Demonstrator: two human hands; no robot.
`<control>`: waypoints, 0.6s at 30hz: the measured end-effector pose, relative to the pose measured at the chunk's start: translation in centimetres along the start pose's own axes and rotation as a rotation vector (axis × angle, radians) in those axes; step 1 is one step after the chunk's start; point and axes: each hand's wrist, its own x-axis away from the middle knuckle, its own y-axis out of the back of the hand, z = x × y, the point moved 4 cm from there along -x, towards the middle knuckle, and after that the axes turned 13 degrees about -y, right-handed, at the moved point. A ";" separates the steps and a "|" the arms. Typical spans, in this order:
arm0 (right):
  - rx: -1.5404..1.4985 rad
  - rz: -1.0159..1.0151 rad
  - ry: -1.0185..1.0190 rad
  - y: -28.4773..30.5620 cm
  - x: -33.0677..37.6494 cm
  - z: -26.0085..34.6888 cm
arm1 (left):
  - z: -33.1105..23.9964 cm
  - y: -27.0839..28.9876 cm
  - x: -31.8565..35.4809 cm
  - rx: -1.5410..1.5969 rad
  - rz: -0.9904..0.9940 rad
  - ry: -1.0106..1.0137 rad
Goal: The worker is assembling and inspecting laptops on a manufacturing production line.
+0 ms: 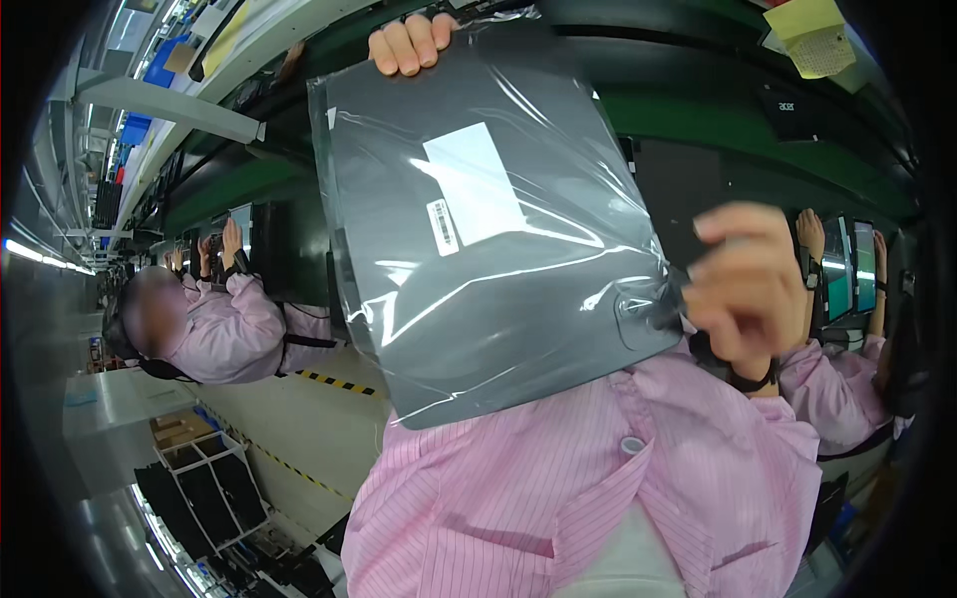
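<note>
My left hand [404, 45] pinches the top edge of the grey flat panel in clear plastic bag [478, 229] at frame centre, my right hand [748, 289] grips its lower right corner; the bag looks already on, setting down remains

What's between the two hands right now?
In the head view, the bagged grey panel spans from left hand to right hand; both grip its edges.
</note>
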 end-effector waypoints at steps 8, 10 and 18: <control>-0.537 -0.183 -0.067 -3.1 -1.3 -1.0 | 5.6 -23.5 9.6 -0.075 -0.190 -0.009; -0.619 -0.201 -0.137 -3.7 -1.6 -1.2 | 3.9 -20.2 9.4 -0.163 -0.286 -0.007; -0.950 -0.255 -0.522 -4.1 -1.9 -2.3 | -3.9 -7.8 7.0 -0.491 -0.739 0.047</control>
